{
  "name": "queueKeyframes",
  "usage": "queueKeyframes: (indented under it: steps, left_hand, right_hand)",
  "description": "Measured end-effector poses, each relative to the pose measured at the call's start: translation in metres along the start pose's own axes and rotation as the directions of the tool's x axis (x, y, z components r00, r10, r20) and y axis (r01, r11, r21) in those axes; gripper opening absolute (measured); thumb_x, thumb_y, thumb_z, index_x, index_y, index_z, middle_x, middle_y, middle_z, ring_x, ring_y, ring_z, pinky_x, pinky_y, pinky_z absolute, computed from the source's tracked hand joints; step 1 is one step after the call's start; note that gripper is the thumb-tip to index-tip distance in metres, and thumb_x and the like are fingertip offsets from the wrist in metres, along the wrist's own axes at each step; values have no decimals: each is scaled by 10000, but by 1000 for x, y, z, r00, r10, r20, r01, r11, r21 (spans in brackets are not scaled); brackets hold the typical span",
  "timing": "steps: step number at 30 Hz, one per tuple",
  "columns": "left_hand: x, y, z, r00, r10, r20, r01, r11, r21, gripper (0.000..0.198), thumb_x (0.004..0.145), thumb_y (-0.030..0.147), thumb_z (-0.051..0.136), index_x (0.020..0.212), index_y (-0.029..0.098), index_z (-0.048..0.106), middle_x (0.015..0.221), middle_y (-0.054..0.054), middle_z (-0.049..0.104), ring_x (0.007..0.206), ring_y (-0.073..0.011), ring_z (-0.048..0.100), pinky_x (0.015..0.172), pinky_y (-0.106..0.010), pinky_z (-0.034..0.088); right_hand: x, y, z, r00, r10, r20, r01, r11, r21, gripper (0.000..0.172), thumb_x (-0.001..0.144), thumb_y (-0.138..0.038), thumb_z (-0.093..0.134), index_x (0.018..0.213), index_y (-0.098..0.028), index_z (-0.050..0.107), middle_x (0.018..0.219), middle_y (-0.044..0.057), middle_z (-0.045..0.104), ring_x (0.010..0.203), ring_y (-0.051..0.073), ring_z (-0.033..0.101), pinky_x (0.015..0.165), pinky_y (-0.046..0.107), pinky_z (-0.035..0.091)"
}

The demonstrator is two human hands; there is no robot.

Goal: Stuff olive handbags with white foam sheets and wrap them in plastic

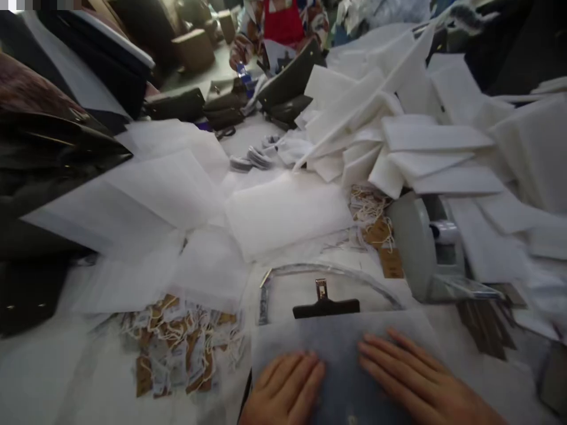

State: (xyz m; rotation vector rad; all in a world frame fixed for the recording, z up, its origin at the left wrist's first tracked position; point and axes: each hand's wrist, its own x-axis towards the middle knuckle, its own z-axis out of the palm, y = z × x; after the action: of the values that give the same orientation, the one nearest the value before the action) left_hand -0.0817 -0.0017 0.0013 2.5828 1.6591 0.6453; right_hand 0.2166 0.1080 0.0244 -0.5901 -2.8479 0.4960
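My left hand [286, 386] and my right hand [414, 378] both lie flat, fingers stretched out, on a thin white sheet [341, 339] that covers a dark bag. The bag's black tab with a metal clasp [323, 301] pokes out beyond the sheet's far edge. A wrapped curved handle [328, 271] arcs over it.
Brown hang tags with white strings [177, 348] lie at the left, more tags [381, 233] at the right. White foam sheets [411, 136] pile up at the back right. A grey tape dispenser [425, 248] stands right. Dark bags [48, 141] stack at the left. Another person's hand [237, 56] works far back.
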Motion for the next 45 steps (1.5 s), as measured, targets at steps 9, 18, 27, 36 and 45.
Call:
queueKeyframes:
  steps: [9,18,27,36,45]
  left_hand:
    - [53,-7,-39,977,-123,172,110,991,82,499,1004,542,381,1188,157,640,1106,-40,726,984,-200,663,992,-370,465]
    - [57,-9,-48,956,-123,265,158,981,-115,345,980,490,455,999,179,604,897,-60,664,842,-245,626,830,-422,524]
    - [50,-5,-46,958,-121,261,140,989,-53,349,991,499,412,842,207,533,680,-15,562,620,-217,542,605,-363,440]
    - [49,-10,-40,958,-141,249,162,985,-65,437,1003,538,330,982,180,580,709,-20,597,646,-213,555,659,-363,437]
    - [54,-10,-23,920,-235,314,253,967,-18,425,992,564,351,862,216,558,667,-9,580,624,-222,547,625,-369,420]
  right_hand:
    - [45,-5,-10,987,119,-107,-134,980,-146,445,1066,-376,293,1217,-145,641,1149,75,732,1008,227,675,884,394,515]
    - [59,-5,-41,974,211,79,-219,969,117,371,1019,-486,391,900,-231,633,890,39,687,810,224,625,723,362,490]
    - [50,-7,-35,983,183,14,-184,982,46,401,1041,-462,325,989,-204,628,835,49,670,728,218,588,719,366,422]
    - [46,5,-28,988,150,-18,-150,988,37,327,1026,-413,428,819,-216,588,738,19,615,718,223,547,794,388,364]
    - [57,12,-5,977,212,9,-212,977,13,390,1031,-393,421,705,-229,557,606,-1,584,601,219,512,719,373,318]
